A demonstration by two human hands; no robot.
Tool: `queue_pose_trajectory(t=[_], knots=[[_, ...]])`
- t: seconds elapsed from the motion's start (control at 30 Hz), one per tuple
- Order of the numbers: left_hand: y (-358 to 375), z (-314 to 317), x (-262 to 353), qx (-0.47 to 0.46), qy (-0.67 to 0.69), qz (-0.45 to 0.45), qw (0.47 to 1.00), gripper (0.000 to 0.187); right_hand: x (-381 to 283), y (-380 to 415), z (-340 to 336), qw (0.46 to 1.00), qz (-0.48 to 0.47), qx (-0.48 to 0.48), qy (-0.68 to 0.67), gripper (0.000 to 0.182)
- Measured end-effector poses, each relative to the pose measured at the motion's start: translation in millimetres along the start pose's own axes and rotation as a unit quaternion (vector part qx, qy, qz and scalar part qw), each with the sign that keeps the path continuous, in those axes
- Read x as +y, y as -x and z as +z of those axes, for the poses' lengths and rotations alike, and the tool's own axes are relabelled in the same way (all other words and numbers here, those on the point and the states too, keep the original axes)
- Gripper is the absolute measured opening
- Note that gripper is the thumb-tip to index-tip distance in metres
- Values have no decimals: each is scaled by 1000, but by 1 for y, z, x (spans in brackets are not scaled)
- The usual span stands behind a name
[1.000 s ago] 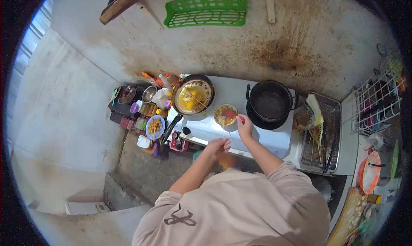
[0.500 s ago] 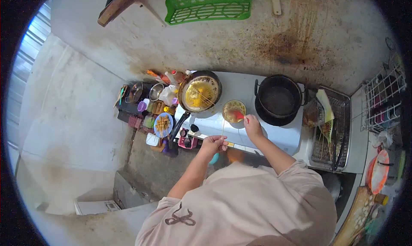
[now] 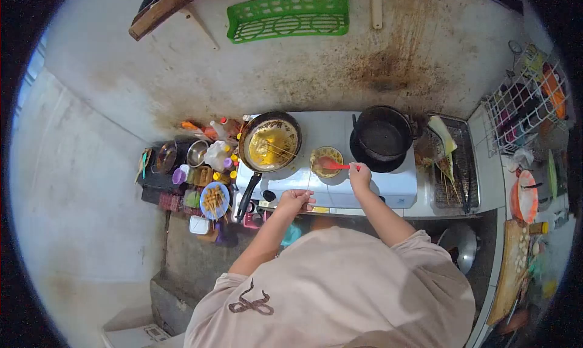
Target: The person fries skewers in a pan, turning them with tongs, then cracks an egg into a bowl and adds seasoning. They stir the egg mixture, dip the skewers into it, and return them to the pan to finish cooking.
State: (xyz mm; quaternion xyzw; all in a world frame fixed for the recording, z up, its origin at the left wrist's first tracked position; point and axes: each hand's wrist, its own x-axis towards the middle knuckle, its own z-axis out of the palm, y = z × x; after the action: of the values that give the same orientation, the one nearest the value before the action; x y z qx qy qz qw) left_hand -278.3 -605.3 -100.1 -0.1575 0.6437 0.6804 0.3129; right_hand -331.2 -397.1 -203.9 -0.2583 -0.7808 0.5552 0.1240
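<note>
My left hand [image 3: 296,201] is pinched on the lower end of a thin wooden skewer [image 3: 310,179]. The skewer's upper end is at the left rim of a small bowl [image 3: 328,172] of yellowish liquid; any food on that tip is too small to make out. In my right hand [image 3: 360,175], closed around its handle, is a red spoon [image 3: 328,163], its head over the bowl beside the skewer. Left of the bowl, a frying pan [image 3: 269,143] holds a yellow, frothy mass with several skewers sticking out.
A black pot [image 3: 382,134] stands on the right of the white stove [image 3: 285,181]. A blue plate [image 3: 214,213] of skewered food sits among jars and containers at the left. Further right are a wire rack tray [image 3: 466,160], a wire basket [image 3: 516,108] and a cutting board [image 3: 510,269].
The red spoon has swung leftward over the bowl, toward the skewer tip. My left hand still holds the skewer. The camera view has shifted, moving the stove slightly left.
</note>
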Motion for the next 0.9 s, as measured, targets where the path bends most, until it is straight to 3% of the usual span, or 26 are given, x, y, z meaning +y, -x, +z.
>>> queue_pose_trajectory(t=[0.2, 0.5, 0.6, 0.9], knots=[[-8, -7, -10, -34, -27, -27, 999, 18, -44, 25, -25, 991, -87, 101, 4, 16], [-25, -13, -20, -76, -19, -19, 997, 18, -60, 67, -29, 959, -280, -26, 39, 12], [-27, -15, -21, -70, -17, -25, 997, 17, -56, 67, -30, 925, -360, -73, 93, 13], [-17, -17, -20, -55, -4, -19, 998, 18, -53, 39, -26, 857, -464, -74, 211, 11]])
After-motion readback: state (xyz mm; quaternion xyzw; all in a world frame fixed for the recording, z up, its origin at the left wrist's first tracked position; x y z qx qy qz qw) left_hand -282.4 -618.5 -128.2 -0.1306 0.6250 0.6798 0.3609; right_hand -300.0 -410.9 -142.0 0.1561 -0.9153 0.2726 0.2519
